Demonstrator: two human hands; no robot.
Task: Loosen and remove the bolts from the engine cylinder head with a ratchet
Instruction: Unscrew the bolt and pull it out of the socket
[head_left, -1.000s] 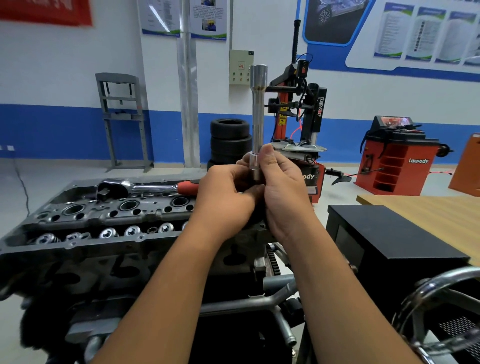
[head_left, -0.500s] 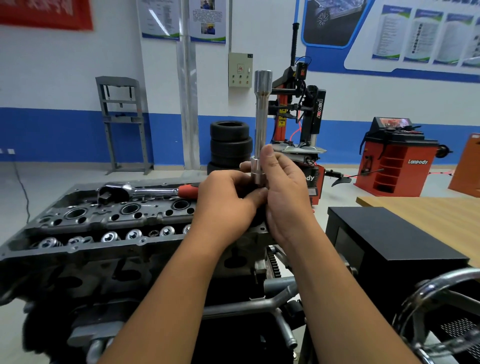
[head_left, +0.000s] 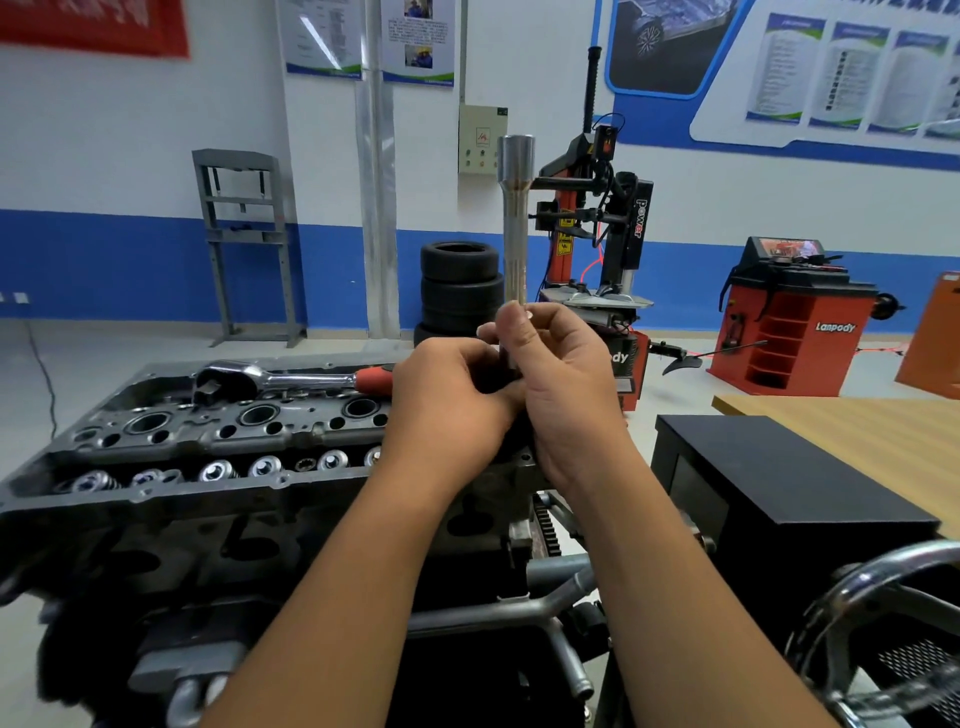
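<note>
Head view: workshop with blue-banded white wall, stacked tyres (head_left: 460, 291) and a red tyre changer (head_left: 597, 249) beyond the hands. Engine cylinder head (head_left: 208, 441) lies left of and below both hands, the ratchet (head_left: 291, 378) resting on its top, red handle toward the left hand (head_left: 447, 410). Left hand and right hand (head_left: 563, 384) both curl their grip round the lower end of an upright socket extension (head_left: 515, 223), which rises above them.

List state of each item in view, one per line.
extension bar: upright, held at its lower end by both hands
left hand: grips the bar's base
right hand: pinches the bar
ratchet: lying unheld on the cylinder head
tyres: stacked on the floor
</note>
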